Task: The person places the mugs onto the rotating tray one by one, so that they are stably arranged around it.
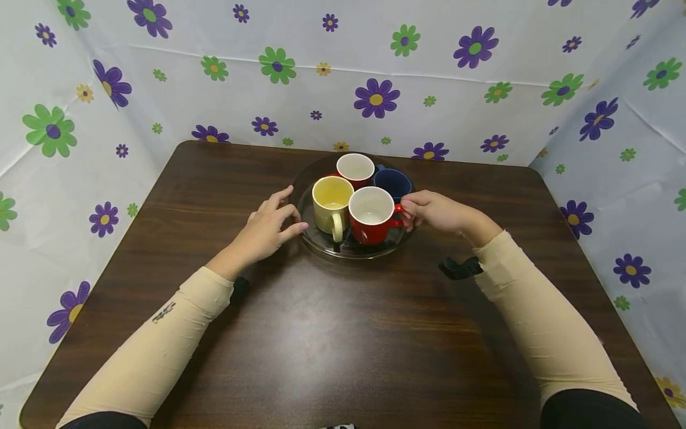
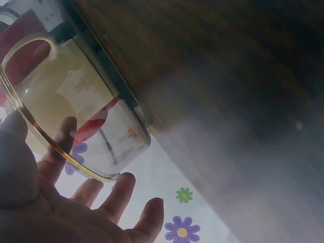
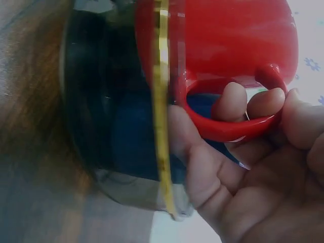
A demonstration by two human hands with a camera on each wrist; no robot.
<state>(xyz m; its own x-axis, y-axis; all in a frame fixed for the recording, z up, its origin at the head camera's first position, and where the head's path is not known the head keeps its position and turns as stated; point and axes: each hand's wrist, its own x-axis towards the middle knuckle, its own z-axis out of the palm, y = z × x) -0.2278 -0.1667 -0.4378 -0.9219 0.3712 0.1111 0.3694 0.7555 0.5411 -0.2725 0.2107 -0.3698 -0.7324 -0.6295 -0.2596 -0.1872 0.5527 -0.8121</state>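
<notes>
My right hand [image 1: 442,211] grips the handle of the front red mug [image 1: 368,231], which is white inside. In the right wrist view, fingertips pass through the red handle [image 3: 228,130] and the thumb lies against it. The mug is within a round clear dish [image 1: 356,256] with a gold rim [image 3: 162,101]. Beside it in the dish are a yellow mug [image 1: 326,215], a blue mug [image 1: 399,183] and another red mug [image 1: 355,167] behind. My left hand [image 1: 262,231] rests at the dish's left edge, fingers spread and loosely bent, nearest the yellow mug.
A dark brown wooden table [image 1: 300,333] carries the dish near its far edge. A flower-printed white sheet [image 1: 321,101] stands behind and at both sides. Dark straps [image 1: 461,268] show at the wrists. A small black-and-white thing [image 1: 340,426] peeks in at the bottom.
</notes>
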